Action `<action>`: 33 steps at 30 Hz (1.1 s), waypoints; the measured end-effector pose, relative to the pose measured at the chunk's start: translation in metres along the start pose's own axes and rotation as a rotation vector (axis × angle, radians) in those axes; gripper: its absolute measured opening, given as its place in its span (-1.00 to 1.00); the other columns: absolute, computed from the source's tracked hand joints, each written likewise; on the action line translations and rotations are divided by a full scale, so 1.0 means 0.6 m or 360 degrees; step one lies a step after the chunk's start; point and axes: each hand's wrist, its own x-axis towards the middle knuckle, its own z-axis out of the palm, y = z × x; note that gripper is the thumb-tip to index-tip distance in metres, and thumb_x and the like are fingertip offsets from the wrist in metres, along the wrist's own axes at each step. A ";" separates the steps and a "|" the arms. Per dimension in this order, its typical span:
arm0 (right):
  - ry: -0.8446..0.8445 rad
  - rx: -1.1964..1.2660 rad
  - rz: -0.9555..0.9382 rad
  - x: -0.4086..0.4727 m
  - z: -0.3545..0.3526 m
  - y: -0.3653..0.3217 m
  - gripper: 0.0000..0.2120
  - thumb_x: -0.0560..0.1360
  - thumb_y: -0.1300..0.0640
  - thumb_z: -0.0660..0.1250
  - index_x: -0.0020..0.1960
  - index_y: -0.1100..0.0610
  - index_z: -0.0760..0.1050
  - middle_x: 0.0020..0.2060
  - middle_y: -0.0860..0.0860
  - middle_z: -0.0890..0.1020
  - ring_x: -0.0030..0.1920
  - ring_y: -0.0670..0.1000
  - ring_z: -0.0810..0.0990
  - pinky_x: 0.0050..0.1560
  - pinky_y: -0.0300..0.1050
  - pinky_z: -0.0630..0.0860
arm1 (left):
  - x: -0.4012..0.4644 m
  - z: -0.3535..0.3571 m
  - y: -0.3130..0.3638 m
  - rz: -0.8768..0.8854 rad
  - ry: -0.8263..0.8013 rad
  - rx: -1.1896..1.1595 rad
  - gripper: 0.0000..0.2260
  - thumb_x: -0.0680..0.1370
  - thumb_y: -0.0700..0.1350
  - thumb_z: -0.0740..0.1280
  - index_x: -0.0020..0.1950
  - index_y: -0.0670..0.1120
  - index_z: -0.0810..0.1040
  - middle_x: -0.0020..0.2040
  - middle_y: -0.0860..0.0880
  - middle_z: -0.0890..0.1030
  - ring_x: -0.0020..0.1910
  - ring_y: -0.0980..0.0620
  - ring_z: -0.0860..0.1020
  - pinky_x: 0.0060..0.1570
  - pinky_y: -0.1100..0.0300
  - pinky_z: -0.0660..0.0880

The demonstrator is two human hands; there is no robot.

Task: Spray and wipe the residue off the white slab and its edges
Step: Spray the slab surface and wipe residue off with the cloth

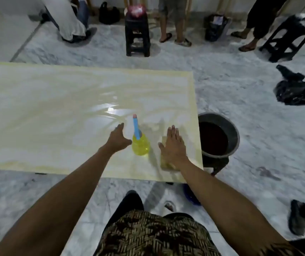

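Filling most of the view, the white slab (pixel 65 111) lies flat, streaked with yellowish residue that is thickest along its borders. The right hand (pixel 173 145) presses a pale sponge (pixel 166 164) flat near the right edge, fingers straight and close together. The left hand (pixel 118 139) reaches open, fingers loosely apart, just beside the yellow spray bottle (pixel 140 145) standing between the hands; it should probably wrap the bottle's body firmly before lifting, then aim at the borders.
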 end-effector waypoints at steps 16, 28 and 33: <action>-0.0146 0.0259 0.0425 0.033 0.036 0.006 -0.72 0.53 0.18 0.29 0.20 0.27 0.53 0.05 0.25 0.58 0.08 0.26 0.55 0.11 0.08 0.49 | 0.025 0.119 0.038 0.0448 0.0387 -0.0902 -0.46 0.58 -0.04 0.54 0.48 -0.15 0.44 0.02 0.03 0.65 -0.09 0.35 0.62 -0.12 0.26 0.54; -0.0326 0.0173 0.0853 0.036 0.036 -0.029 -0.24 0.54 -0.19 0.28 0.53 0.20 0.09 0.50 0.31 0.11 0.46 0.32 0.20 0.39 0.18 0.28 | 0.038 0.143 0.039 0.0700 0.0689 -0.0787 -0.45 0.56 -0.24 0.55 0.48 -0.33 0.45 0.23 -0.12 0.59 -0.03 0.37 0.53 -0.02 0.55 0.42; -0.0312 -0.0196 0.0720 0.048 0.082 -0.021 -0.31 0.55 -0.13 0.27 0.48 0.29 0.20 0.36 0.28 0.39 0.31 0.25 0.44 0.34 0.06 0.38 | 0.044 0.149 0.034 0.0666 0.0674 -0.0832 -0.52 0.59 -0.23 0.52 0.47 -0.23 0.47 0.08 -0.11 0.65 -0.01 0.40 0.56 -0.04 0.53 0.45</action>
